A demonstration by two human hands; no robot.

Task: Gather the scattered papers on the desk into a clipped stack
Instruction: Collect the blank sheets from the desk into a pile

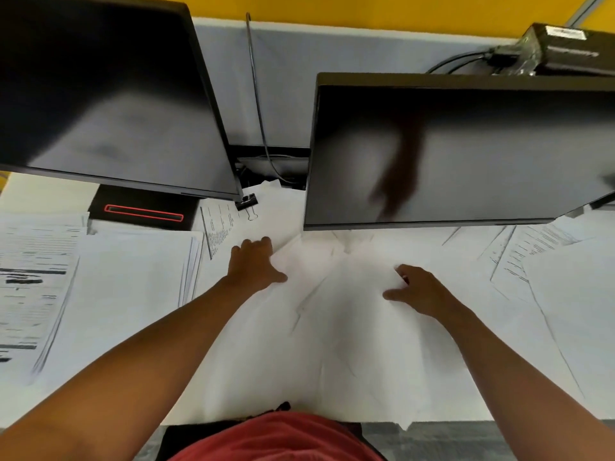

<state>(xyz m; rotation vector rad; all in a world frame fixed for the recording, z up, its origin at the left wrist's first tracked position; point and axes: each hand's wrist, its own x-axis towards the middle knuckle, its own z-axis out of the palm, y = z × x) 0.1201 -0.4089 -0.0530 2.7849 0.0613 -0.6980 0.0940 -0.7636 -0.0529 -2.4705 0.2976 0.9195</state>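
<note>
The left hand (254,266) lies flat on the loose papers (332,327), its fingers (253,244) wide and nearly straight, holding nothing. The right hand (419,291) pinches a raised fold of the same papers; its fingers (404,271) are curled round the sheet edge. The papers cover the bench (40,194) between and around both hands. A black binder clip (247,201) lies beyond the left fingers, under the left of 2 monitors (109,94).
</note>
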